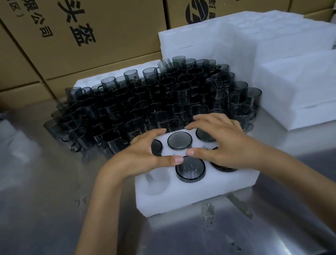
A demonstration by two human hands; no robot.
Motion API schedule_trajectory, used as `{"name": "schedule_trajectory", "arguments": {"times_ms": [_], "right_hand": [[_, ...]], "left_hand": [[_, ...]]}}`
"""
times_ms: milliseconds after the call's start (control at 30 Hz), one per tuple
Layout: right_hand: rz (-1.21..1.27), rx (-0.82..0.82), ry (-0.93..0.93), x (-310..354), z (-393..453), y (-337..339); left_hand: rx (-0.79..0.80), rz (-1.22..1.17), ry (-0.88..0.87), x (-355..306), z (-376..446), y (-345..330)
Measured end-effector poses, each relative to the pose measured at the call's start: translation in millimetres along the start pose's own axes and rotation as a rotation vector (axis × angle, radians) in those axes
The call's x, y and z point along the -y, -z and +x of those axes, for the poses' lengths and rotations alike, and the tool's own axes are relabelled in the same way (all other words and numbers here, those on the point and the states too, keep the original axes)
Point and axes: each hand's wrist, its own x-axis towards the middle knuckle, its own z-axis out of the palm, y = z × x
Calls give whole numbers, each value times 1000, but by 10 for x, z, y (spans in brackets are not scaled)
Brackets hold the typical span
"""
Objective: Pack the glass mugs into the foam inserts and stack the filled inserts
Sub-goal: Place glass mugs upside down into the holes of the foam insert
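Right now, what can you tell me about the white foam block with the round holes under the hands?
The white foam insert is a thick, soft-looking rectangular block lying flat on the shiny metal table. It has six round holes in two rows. Five hold dark smoky glass mugs; the near-left hole looks empty. The left hand and right hand rest on top, and a crowd of loose mugs stands just behind it.

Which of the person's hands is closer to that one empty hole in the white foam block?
Left. The left hand lies just above the empty hole at the foam insert's near-left corner; the right hand is across the block, over the mugs on its right side.
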Motion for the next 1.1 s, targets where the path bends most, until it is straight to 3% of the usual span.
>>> {"name": "schedule_trajectory", "arguments": {"times_ms": [200,333,400,533,700,800,900,1100], "right_hand": [[87,-34,-20,-14,5,14],[204,-220,-78,-70,238,87],[166,-240,-123,-121,436,142],[61,-158,-225,-124,886,219],[-170,-131,-286,2,1307,93],[-162,-168,-313,5,1374,14],[-112,-230,-248,13,1303,3],[-10,-388,157,230,891,58]], "left_hand": [[-26,-9,-20,21,23,-4],[-59,-62,-55,53,14,0],[-173,-178,-111,59,40,-17],[-547,-373,-109,62,160,-86],[-630,-427,-116,129,221,-112],[-683,-450,-128,140,222,-94],[-724,-494,-165,115,189,-59],[-811,-502,-313,25,144,-45]]}}
